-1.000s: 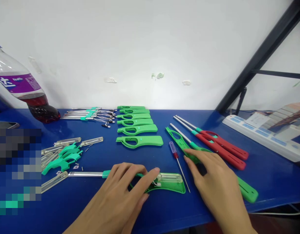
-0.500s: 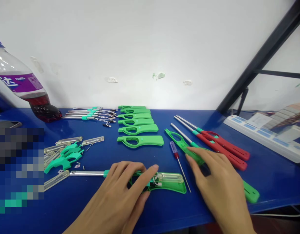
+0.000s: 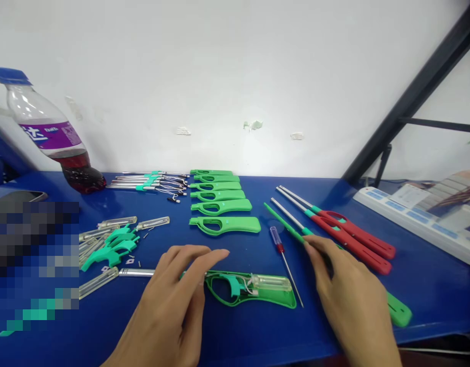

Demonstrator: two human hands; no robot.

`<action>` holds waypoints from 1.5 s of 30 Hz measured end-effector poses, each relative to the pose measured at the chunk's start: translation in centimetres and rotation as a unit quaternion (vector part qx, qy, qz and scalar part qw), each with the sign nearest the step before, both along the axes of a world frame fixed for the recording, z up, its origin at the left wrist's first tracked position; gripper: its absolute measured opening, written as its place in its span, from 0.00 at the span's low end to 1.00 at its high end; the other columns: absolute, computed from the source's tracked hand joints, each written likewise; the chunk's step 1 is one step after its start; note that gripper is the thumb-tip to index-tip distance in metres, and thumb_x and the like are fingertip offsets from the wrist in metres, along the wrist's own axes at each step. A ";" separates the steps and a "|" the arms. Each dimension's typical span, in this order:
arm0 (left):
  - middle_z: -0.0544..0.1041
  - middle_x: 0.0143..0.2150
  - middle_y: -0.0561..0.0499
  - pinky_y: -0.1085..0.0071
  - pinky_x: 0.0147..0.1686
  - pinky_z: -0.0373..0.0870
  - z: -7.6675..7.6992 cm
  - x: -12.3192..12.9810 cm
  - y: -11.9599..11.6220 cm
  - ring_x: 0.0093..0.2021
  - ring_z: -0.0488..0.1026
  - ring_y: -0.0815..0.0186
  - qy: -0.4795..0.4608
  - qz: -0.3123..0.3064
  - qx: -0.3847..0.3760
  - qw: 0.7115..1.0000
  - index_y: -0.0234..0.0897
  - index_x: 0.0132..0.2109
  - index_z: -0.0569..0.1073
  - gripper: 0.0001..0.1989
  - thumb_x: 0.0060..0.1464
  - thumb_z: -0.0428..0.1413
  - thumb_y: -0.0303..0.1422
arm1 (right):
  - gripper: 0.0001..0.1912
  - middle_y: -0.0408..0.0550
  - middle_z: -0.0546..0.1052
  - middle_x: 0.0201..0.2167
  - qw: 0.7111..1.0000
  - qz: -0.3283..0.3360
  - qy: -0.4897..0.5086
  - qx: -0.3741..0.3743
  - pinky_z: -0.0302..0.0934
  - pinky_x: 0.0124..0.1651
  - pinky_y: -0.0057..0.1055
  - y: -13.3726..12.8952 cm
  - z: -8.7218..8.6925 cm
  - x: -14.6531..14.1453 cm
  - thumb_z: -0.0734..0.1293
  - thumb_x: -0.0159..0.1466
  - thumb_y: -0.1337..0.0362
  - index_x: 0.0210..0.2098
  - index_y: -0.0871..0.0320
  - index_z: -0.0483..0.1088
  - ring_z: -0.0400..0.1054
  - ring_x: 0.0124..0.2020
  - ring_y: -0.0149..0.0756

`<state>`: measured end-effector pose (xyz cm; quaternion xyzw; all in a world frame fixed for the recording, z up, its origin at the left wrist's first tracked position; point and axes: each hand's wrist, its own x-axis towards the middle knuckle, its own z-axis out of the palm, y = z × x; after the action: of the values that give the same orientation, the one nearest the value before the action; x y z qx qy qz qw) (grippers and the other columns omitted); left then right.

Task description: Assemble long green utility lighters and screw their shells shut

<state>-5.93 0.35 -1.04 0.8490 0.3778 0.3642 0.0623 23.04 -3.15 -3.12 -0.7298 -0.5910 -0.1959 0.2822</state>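
My left hand point(image 3: 177, 295) rests over the neck of an open green lighter shell point(image 3: 265, 300), with its thumb and fingers around the metal tube's base. Inside that shell lie a clear fuel tank point(image 3: 271, 283), a teal trigger point(image 3: 233, 285) and white wires. My right hand point(image 3: 345, 290) pinches a loose green shell half point(image 3: 283, 219), turned on its edge. Beneath that hand lies a green lighter point(image 3: 398, 310) with a metal tube. A purple-handled screwdriver point(image 3: 277, 240) lies between my hands.
Green shell halves point(image 3: 231, 224) lie in a column, beside metal tubes point(image 3: 143, 181) with wires. Teal triggers point(image 3: 108, 250) and clear tanks point(image 3: 153, 223) are at left, near a bottle point(image 3: 59, 135). Red lighters point(image 3: 367, 242) and a power strip point(image 3: 414, 219) are at right.
My right hand has lifted and tipped the loose green shell half onto its edge. My left hand has shifted left along the open lighter, uncovering its teal trigger. The view has shifted slightly.
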 end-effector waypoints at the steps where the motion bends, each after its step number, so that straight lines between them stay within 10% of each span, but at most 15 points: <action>1: 0.75 0.59 0.48 0.62 0.58 0.73 0.1 -0.1 0.1 0.59 0.72 0.60 -0.010 0.002 0.003 1.000 0.48 0.68 0.68 0.25 0.72 0.46 0.20 | 0.26 0.54 0.87 0.35 1.000 -0.013 -0.005 0.008 0.62 0.30 0.40 -0.1 0.1 0.0 0.55 0.80 0.47 0.48 0.54 0.79 0.81 0.30 0.53; 5: 0.74 0.57 0.48 0.65 0.54 0.75 0.9 -0.4 0.4 0.59 0.72 0.60 -0.040 0.010 0.020 0.999 0.48 0.66 0.71 0.24 0.72 0.47 0.19 | 0.20 0.55 0.87 0.36 0.992 -0.090 0.012 0.090 0.62 0.31 0.41 -1.0 1.2 -1.0 0.61 0.79 0.51 0.51 0.54 0.80 0.81 0.32 0.55; 9: 0.74 0.61 0.47 0.65 0.55 0.77 1.5 -0.7 0.6 0.60 0.74 0.59 -0.038 0.020 0.045 0.998 0.49 0.68 0.70 0.25 0.72 0.49 0.21 | 0.12 0.49 0.87 0.39 0.975 -0.024 0.133 0.176 0.64 0.31 0.39 -2.3 2.3 -3.0 0.66 0.77 0.55 0.47 0.50 0.81 0.80 0.29 0.46; 15: 0.69 0.71 0.47 0.68 0.51 0.79 2.3 -1.5 1.1 0.58 0.76 0.61 -0.001 0.008 0.084 0.996 0.54 0.73 0.65 0.30 0.73 0.51 0.20 | 0.14 0.49 0.86 0.38 0.929 0.037 0.340 0.142 0.74 0.36 0.39 -2.9 1.8 -3.2 0.72 0.71 0.47 0.42 0.50 0.81 0.81 0.36 0.48; 21: 0.79 0.58 0.50 0.71 0.55 0.79 2.3 -2.1 1.3 0.56 0.79 0.64 -0.025 -0.019 0.107 0.994 0.46 0.66 0.72 0.22 0.72 0.55 0.21 | 0.14 0.41 0.80 0.24 0.892 0.175 0.414 0.043 0.66 0.21 0.27 -1.8 1.5 -2.7 0.72 0.70 0.49 0.49 0.49 0.79 0.71 0.19 0.35; 36: 0.85 0.55 0.52 0.72 0.52 0.83 2.0 -1.8 1.5 0.48 0.85 0.66 -0.055 -0.012 0.111 0.992 0.47 0.68 0.72 0.20 0.74 0.59 0.29 | 0.22 0.38 0.67 0.21 0.801 0.199 0.552 -0.120 0.56 0.21 0.24 -1.6 1.0 -2.6 0.71 0.68 0.40 0.53 0.47 0.75 0.58 0.20 0.31; 45: 0.84 0.49 0.48 0.79 0.41 0.79 2.0 -1.9 2.4 0.42 0.82 0.70 -0.045 -0.108 0.107 0.987 0.39 0.58 0.80 0.15 0.74 0.54 0.21 | 0.25 0.35 0.66 0.19 0.809 0.112 0.572 -0.071 0.59 0.19 0.22 -2.2 3.0 -5.3 0.73 0.65 0.37 0.48 0.50 0.76 0.59 0.17 0.28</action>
<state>-7.82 2.76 0.95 0.8691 0.2396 0.4320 0.0268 17.71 -5.31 -0.16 -0.6568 -0.4128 0.3326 0.5363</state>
